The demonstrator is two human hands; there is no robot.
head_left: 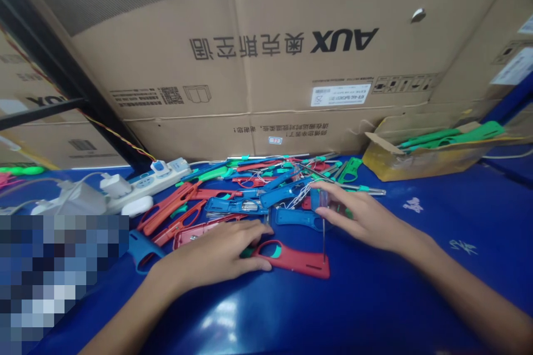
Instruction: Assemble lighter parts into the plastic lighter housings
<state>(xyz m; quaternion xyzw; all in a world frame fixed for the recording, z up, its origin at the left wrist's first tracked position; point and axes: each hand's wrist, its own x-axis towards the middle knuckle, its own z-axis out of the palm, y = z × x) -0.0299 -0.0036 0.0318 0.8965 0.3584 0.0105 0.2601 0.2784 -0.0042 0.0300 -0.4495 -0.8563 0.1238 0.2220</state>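
A red long-nosed lighter (302, 264) lies on the blue table, its handle end to the right and its trigger loop to the left. My left hand (220, 249) is closed on the loop end, thumb at the near side and fingers at the far side. Upright over the handle end stands a screwdriver (320, 201), its thin shaft reaching down to the red casing. Thumb and fingers of my right hand (364, 219) grip its handle. Just beyond both hands is a pile of blue lighter casings (239, 206), red ones (170, 208), metal tubes and white wires.
A taped carton (420, 166) of green lighter parts stands at the back right. At left are a white power strip (162, 177) and plugged adapters (81, 199). A large cardboard panel (258, 89) walls the back of the blue table (375, 310).
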